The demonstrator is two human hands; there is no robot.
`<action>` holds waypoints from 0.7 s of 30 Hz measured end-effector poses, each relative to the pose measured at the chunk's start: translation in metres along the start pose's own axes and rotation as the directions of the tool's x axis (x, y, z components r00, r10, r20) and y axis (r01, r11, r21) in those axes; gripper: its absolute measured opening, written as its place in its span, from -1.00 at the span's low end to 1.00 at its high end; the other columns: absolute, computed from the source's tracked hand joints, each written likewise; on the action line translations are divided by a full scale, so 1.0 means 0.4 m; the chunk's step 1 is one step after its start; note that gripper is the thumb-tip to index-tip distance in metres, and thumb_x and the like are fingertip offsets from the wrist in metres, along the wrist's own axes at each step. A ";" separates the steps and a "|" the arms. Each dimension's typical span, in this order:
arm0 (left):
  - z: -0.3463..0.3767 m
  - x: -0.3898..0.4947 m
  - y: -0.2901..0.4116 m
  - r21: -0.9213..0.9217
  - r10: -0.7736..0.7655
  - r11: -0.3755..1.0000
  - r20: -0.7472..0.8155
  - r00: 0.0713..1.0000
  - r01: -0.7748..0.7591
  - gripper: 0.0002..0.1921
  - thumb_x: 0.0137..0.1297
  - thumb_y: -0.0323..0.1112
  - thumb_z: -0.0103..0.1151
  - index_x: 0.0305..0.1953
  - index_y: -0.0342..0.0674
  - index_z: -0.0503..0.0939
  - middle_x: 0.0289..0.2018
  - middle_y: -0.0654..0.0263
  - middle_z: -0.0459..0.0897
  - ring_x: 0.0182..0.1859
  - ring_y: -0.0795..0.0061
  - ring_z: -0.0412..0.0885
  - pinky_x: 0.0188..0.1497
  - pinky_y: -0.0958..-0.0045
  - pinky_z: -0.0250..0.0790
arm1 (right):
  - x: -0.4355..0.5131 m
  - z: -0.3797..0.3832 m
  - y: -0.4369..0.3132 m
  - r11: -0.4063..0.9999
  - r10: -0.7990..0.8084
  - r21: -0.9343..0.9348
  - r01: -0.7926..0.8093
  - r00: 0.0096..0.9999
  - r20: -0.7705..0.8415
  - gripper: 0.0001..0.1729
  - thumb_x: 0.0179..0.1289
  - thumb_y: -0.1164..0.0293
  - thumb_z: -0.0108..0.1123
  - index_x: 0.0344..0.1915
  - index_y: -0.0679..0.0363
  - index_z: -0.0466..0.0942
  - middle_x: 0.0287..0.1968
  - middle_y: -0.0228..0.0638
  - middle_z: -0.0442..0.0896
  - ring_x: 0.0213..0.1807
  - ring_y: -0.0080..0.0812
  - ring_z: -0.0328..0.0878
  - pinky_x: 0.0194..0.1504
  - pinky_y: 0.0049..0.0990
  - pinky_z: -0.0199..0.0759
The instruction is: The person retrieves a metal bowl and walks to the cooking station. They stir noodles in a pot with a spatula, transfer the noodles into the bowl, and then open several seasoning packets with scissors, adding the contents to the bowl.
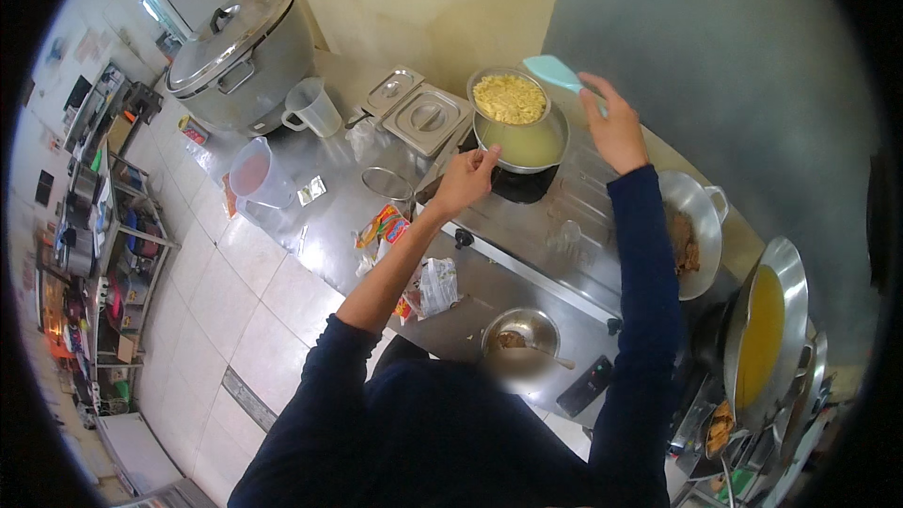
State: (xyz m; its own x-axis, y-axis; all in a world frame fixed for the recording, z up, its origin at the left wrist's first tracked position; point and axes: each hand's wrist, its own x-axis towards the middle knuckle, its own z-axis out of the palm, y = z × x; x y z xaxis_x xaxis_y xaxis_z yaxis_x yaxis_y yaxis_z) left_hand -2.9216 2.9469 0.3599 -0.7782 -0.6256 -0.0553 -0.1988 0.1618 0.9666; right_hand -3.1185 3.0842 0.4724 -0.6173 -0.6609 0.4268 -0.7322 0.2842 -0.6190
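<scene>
My left hand (467, 182) is closed on a strainer's handle, mostly hidden by the fingers. The round strainer holds yellow instant noodles (509, 99) above a metal pot (564, 148). Cloudy yellowish liquid (522, 144) shows in the pot, which sits on a stove burner. My right hand (614, 125) grips a light teal spatula (554, 72) by its handle, its blade raised just right of the noodles and touching nothing.
Steel pans with lids (429, 117), a plastic measuring jug (314, 107) and a large lidded pot (243, 63) stand to the left. Opened food packets (439, 286) and a steel bowl (523, 321) lie nearer. Woks, one with yellow liquid (762, 331), stand right.
</scene>
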 end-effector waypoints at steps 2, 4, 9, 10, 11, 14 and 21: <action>-0.008 0.000 -0.018 0.000 0.022 1.000 -0.015 1.000 -0.022 -0.45 0.55 0.13 -0.05 -0.43 -0.25 0.53 -0.62 0.48 0.42 -0.53 0.67 0.38 -0.47 0.50 0.22 | -0.059 -0.023 -0.001 0.999 -0.011 0.051 0.017 0.992 -0.124 -0.59 0.50 0.12 0.07 0.15 0.11 0.59 0.04 0.02 0.69 0.11 0.00 0.63 0.18 -0.25 0.41; -0.028 -0.019 -0.015 0.001 0.007 1.000 0.043 0.999 -0.007 -0.47 0.55 0.12 -0.03 -0.42 -0.23 0.52 -0.58 0.49 0.44 -0.50 0.68 0.37 -0.45 0.53 0.19 | -0.148 -0.060 -0.018 0.990 0.077 0.133 -0.057 0.985 -0.156 -0.55 0.50 0.11 0.08 0.15 0.20 0.59 0.02 -0.04 0.71 0.10 -0.14 0.63 0.19 -0.33 0.38; -0.069 -0.093 0.013 -0.094 0.124 0.989 0.118 0.985 -0.113 -0.55 0.58 0.00 -0.03 -0.43 -0.19 0.48 -0.58 0.51 0.38 -0.49 0.73 0.29 -0.45 0.57 0.12 | -0.464 -0.127 -0.055 0.857 0.438 0.340 -0.387 0.895 -0.085 -0.52 0.50 0.14 0.13 0.14 0.32 0.58 -0.11 -0.25 0.70 -0.05 -0.47 0.56 0.06 -0.47 0.36; -0.072 -0.120 0.005 -0.134 0.134 0.984 0.145 0.980 -0.115 -0.57 0.59 -0.04 -0.03 -0.43 -0.18 0.47 -0.58 0.52 0.36 -0.49 0.74 0.27 -0.45 0.57 0.10 | -0.540 -0.135 -0.058 0.823 0.501 0.361 -0.440 0.860 -0.094 -0.54 0.50 0.17 0.14 0.13 0.33 0.58 -0.20 -0.33 0.68 -0.16 -0.53 0.53 -0.05 -0.51 0.37; -0.077 -0.156 -0.008 -0.164 0.131 0.981 0.187 0.974 -0.100 -0.59 0.59 -0.06 -0.02 -0.41 -0.20 0.47 -0.59 0.51 0.37 -0.51 0.74 0.29 -0.47 0.58 0.11 | -0.617 -0.141 -0.063 0.782 0.563 0.385 -0.489 0.820 -0.101 -0.55 0.50 0.19 0.15 0.13 0.34 0.59 -0.28 -0.41 0.65 -0.27 -0.60 0.51 -0.17 -0.55 0.38; -0.117 -0.281 -0.050 -0.196 0.137 0.977 0.288 0.948 -0.082 -0.67 0.57 -0.15 0.03 -0.34 -0.25 0.47 -0.60 0.50 0.40 -0.55 0.76 0.32 -0.51 0.60 0.13 | -0.835 -0.152 -0.118 0.660 0.719 0.423 -0.621 0.686 -0.114 -0.59 0.51 0.23 0.13 0.12 0.32 0.59 -0.45 -0.55 0.50 -0.49 -0.72 0.35 -0.44 -0.62 0.22; -0.120 -0.571 -0.185 -0.091 -0.026 0.992 0.559 0.829 0.093 -0.80 0.53 -0.22 0.12 -0.20 -0.23 0.49 -0.50 0.50 0.46 -0.52 0.77 0.40 -0.51 0.64 0.30 | -1.242 -0.075 -0.222 0.470 0.881 0.490 -0.734 0.426 -0.206 -0.61 0.53 0.23 0.09 0.15 0.28 0.57 -0.54 -0.63 0.38 -0.57 -0.79 0.22 -0.55 -0.66 0.04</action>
State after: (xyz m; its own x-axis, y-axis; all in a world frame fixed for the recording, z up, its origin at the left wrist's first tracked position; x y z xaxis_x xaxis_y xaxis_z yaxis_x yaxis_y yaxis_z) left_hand -2.7006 3.0410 0.3131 -0.9727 -0.0961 -0.2113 -0.2153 0.0334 0.9760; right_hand -2.7554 3.4081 0.3354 -0.9672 0.1125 -0.2277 0.2506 0.2781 -0.9273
